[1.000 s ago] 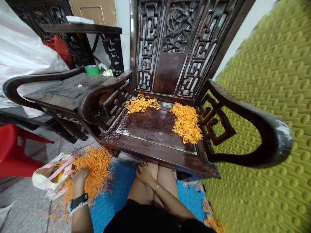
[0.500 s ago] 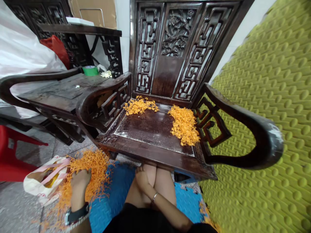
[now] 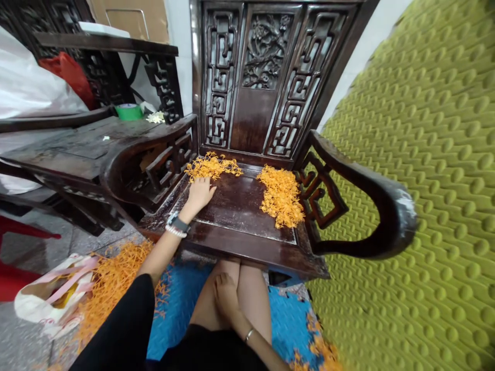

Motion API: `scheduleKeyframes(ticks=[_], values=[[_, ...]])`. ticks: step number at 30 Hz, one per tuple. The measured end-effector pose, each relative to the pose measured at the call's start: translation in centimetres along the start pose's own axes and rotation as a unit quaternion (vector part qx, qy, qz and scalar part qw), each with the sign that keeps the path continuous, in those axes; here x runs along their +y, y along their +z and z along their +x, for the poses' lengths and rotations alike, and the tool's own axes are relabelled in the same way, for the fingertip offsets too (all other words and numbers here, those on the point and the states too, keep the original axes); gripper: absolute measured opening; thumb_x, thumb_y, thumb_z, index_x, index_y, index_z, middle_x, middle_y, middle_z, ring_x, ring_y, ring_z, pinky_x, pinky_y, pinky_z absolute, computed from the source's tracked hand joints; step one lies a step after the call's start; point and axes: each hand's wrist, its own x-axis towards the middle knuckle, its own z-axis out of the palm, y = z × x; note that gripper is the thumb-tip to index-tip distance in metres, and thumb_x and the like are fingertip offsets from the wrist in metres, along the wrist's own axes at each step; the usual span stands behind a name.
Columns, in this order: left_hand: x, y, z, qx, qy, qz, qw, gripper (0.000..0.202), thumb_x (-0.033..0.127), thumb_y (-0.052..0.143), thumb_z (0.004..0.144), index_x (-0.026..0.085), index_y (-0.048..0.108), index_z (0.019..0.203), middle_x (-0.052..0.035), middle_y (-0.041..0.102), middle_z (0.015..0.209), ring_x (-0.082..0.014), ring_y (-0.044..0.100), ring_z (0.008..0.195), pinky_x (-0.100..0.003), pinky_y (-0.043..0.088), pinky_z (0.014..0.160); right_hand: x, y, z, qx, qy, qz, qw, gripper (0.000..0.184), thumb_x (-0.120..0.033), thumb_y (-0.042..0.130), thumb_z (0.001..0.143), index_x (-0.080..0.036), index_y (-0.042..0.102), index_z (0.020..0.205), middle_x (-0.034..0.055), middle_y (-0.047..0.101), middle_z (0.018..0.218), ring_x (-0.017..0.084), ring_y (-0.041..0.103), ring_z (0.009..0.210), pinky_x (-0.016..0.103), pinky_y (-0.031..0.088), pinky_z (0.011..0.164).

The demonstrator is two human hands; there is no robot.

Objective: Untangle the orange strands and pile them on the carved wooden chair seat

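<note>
My left hand (image 3: pixel 200 195) is over the back left of the dark wooden chair seat (image 3: pixel 240 206). Its thumb is spread, and its fingertips reach the near edge of a small pile of thin orange curly pieces (image 3: pixel 214 166). Whether anything lies under the fingertips is hidden. A denser pile of orange curly pieces (image 3: pixel 281 197) covers the right side of the seat. On my bare leg rests my right hand (image 3: pixel 226 296), fingers laid out and holding nothing. Down on the left, by the blue mat, spreads a large heap of orange strands (image 3: pixel 112 286), partly behind my left arm.
Curved armrests (image 3: pixel 371 206) flank the seat. Left of the chair, a dark side table (image 3: pixel 73 147) bears a roll of green tape (image 3: pixel 129 112). On the floor lie a white bag (image 3: pixel 34 304) and a blue mat (image 3: pixel 288 319). A yellow-green textured surface (image 3: pixel 436 154) fills the right.
My left hand has left the heap of orange strands on the floor and moved up and right to the seat's back left pile. My right hand stays on my leg. The view has shifted slightly.
</note>
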Motion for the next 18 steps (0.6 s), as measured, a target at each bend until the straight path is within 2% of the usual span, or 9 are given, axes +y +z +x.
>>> scheduleKeyframes(ticks=[3,5,8,10,13,15,16,18], values=[[0.0,3.6,3.8,0.024,-0.021,0.042,0.999,0.056,0.020,0.056,0.084,-0.002,0.043,0.134,-0.0326,0.040,0.141,-0.0431,0.033,0.133,-0.053,0.031,0.103,0.2,-0.1,-1.2,-0.011,0.038,-0.024,0.999,0.026,-0.013,0.044,0.086,-0.011,0.067,0.100,0.0169,0.066,0.106,0.032,0.058,0.104,0.051,0.042,0.097],[-0.2,6.0,4.9,0.039,-0.029,0.062,0.997,0.057,0.019,0.051,0.086,-0.002,0.037,0.138,-0.0321,0.032,0.147,-0.0430,0.028,0.136,-0.054,0.027,0.105,0.9,-0.3,-1.0,-0.014,0.052,-0.028,0.998,0.030,-0.020,0.052,0.084,-0.013,0.064,0.110,0.0151,0.062,0.118,0.032,0.054,0.113,0.050,0.039,0.101],[-1.0,8.5,5.2,0.057,-0.042,0.083,0.994,0.055,0.021,0.042,0.090,-0.001,0.034,0.140,-0.0305,0.041,0.141,-0.0411,0.037,0.130,-0.053,0.030,0.103,2.0,-0.1,-0.7,-0.028,0.055,-0.027,0.998,0.045,-0.024,0.058,0.079,-0.014,0.058,0.123,0.0153,0.058,0.128,0.034,0.051,0.120,0.051,0.037,0.105],[-1.7,9.4,5.4,0.063,-0.050,0.097,0.992,0.053,0.024,0.039,0.091,0.000,0.036,0.138,-0.0297,0.050,0.132,-0.0399,0.043,0.124,-0.051,0.032,0.100,2.5,0.3,-0.9,-0.047,0.049,-0.023,0.997,0.040,-0.021,0.056,0.081,-0.014,0.060,0.120,0.0143,0.062,0.122,0.032,0.055,0.116,0.049,0.040,0.103],[-2.9,10.1,5.9,0.057,-0.054,0.116,0.990,0.048,0.031,0.041,0.092,0.003,0.046,0.130,-0.0264,0.060,0.118,-0.0370,0.051,0.114,-0.047,0.035,0.097,3.0,0.6,-1.7,-0.071,0.054,-0.013,0.996,0.026,-0.015,0.051,0.082,-0.017,0.066,0.102,0.0115,0.068,0.106,0.030,0.062,0.102,0.048,0.047,0.095],[-3.5,10.2,6.2,0.053,-0.058,0.126,0.989,0.045,0.035,0.041,0.092,0.005,0.051,0.125,-0.0234,0.065,0.107,-0.0345,0.057,0.105,-0.043,0.038,0.093,3.6,0.3,-2.1,-0.059,0.065,-0.006,0.996,0.022,-0.014,0.048,0.083,-0.020,0.067,0.094,0.0108,0.068,0.105,0.030,0.062,0.101,0.050,0.046,0.095],[-3.7,10.2,6.3,0.053,-0.062,0.131,0.988,0.045,0.036,0.041,0.092,0.006,0.052,0.124,-0.0222,0.066,0.103,-0.0334,0.059,0.101,-0.042,0.040,0.092,3.9,0.0,-2.2,-0.045,0.069,0.000,0.997,0.024,-0.014,0.047,0.083,-0.021,0.066,0.096,0.0107,0.067,0.110,0.031,0.061,0.105,0.051,0.045,0.096],[-4.0,10.3,6.5,0.057,-0.069,0.138,0.986,0.044,0.038,0.041,0.093,0.008,0.054,0.122,-0.0199,0.068,0.099,-0.0315,0.062,0.096,-0.039,0.041,0.089,4.7,-0.7,-2.4,-0.029,0.065,0.013,0.997,0.034,-0.014,0.047,0.083,-0.023,0.064,0.112,0.0102,0.063,0.123,0.032,0.057,0.115,0.051,0.043,0.100]])
